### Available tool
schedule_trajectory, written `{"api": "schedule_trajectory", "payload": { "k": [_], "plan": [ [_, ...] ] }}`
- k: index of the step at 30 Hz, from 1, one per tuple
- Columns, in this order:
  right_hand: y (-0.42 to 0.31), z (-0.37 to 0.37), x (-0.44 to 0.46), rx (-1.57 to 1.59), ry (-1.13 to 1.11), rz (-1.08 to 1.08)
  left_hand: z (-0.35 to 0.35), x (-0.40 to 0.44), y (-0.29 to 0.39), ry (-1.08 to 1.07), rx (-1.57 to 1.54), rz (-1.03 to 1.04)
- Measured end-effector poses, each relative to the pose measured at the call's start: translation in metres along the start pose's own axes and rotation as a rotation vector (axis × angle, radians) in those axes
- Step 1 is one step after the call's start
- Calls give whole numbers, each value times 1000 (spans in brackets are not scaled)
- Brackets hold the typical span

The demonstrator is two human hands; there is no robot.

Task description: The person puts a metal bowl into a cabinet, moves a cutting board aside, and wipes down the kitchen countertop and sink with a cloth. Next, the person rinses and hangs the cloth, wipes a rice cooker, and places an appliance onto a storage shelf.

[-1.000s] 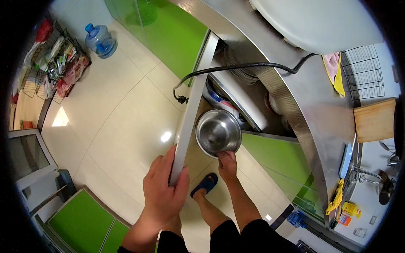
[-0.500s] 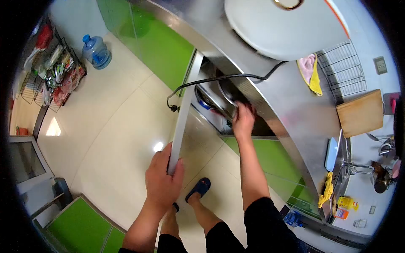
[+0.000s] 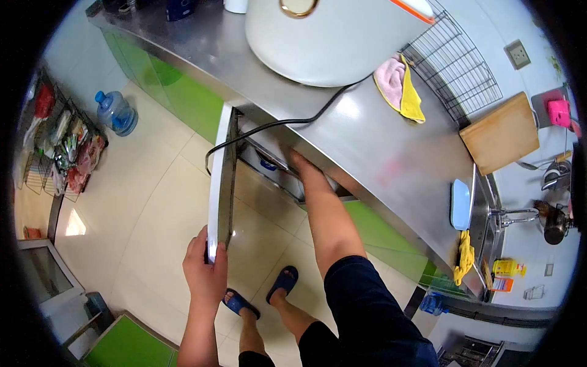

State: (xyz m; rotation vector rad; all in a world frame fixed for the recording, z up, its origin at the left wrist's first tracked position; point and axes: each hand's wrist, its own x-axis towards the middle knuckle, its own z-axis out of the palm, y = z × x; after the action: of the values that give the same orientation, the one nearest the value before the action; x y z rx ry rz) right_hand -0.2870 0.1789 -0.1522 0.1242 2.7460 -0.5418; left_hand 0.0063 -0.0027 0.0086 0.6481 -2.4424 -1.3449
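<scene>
My left hand (image 3: 206, 269) is wrapped round the edge of an open cabinet door (image 3: 221, 183), seen nearly edge-on. My right hand (image 3: 297, 160) reaches into the cabinet under the steel counter; its fingers are hidden behind the counter's edge, so what they hold cannot be made out. Inside, beside that hand, is a metal rack or drawer (image 3: 275, 177) with a blue-rimmed item (image 3: 267, 165) in it. A black power cord (image 3: 287, 121) hangs from the counter across the top of the door.
A large white appliance (image 3: 330, 49) stands on the counter (image 3: 361, 140). Nearby lie a pink and yellow cloth (image 3: 400, 88), a wire rack (image 3: 455, 61) and a cutting board (image 3: 501, 134). A blue water jug (image 3: 116, 114) and a wire shelf (image 3: 61, 140) are at the left.
My right hand has gone deeper into the cabinet; the curved metal rim at its fingers before is now out of sight. The view has shifted, and my left hand stays on the door.
</scene>
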Motion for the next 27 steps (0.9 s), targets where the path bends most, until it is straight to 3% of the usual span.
{"api": "schedule_trajectory", "payload": {
  "k": [2, 4, 5, 7, 8, 10, 12, 14, 18, 20, 22, 27],
  "plan": [
    [2, -12, 0, -165, 138, -268, 4, 0, 1, 19, -12, 17],
    [28, 41, 23, -188, 269, -294, 5, -3, -1, -17, -44, -32],
    [33, 61, 30, -70, 231, -256, 6, -3, -4, -31, -55, -56],
    [13, 23, -16, -73, -80, -184, 8, -5, -1, -45, -64, -49],
    [-18, -28, -63, -186, -346, -149, 10, -3, -1, -62, -72, -31],
    [24, -6, -115, 21, 261, -646, 12, -8, -10, -3, -64, -28],
    [51, -42, -173, -115, 320, -871, 15, -6, -6, -4, -73, 23],
    [83, -68, -217, 116, 311, -829, 13, -7, 2, -31, -93, -54],
    [152, -170, -264, 102, 651, -680, 13, -4, 3, -61, -43, -26],
    [162, -226, -285, -186, 711, -530, 14, -7, -6, -72, -5, -14],
    [191, -252, -284, -198, 880, -423, 14, -8, -7, -75, 30, -2],
    [220, -298, -275, -347, 960, -69, 12, -8, 8, -58, 159, 13]
  ]
}}
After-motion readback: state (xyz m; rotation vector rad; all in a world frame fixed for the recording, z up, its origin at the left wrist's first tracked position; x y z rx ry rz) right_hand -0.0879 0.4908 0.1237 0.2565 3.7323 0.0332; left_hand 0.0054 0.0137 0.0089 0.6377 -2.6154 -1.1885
